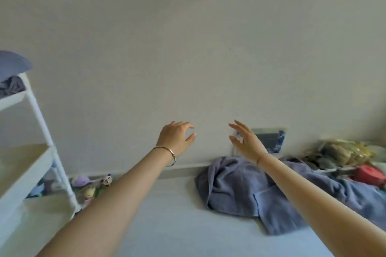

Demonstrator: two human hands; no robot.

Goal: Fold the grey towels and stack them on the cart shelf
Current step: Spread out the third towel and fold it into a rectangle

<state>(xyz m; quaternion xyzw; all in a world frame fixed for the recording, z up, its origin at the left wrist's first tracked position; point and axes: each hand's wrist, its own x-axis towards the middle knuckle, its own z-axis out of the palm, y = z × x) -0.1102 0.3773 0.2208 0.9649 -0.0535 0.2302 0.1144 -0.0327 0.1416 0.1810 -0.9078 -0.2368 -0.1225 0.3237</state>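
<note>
A crumpled blue-grey towel (pixel 246 190) lies on the pale bed surface (pixel 167 215) at right, spreading toward the right edge. My left hand (pixel 177 135) is raised in front of the wall, fingers loosely spread, holding nothing, with a silver bangle on the wrist. My right hand (pixel 246 142) is also raised, above the towel's far edge, fingers straight and apart, holding nothing. The white cart (pixel 41 123) stands at the left with pale wooden shelves; a dark grey bundle (pixel 12 85) lies on its upper shelf and a blue-grey cloth (pixel 12 62) sits on top.
Small plush toys (pixel 94 185) lie on the floor between cart and bed. A pile of bagged items (pixel 342 154) and a red object (pixel 369 173) sit at the far right. A small framed panel (pixel 269 140) is on the wall behind my right hand.
</note>
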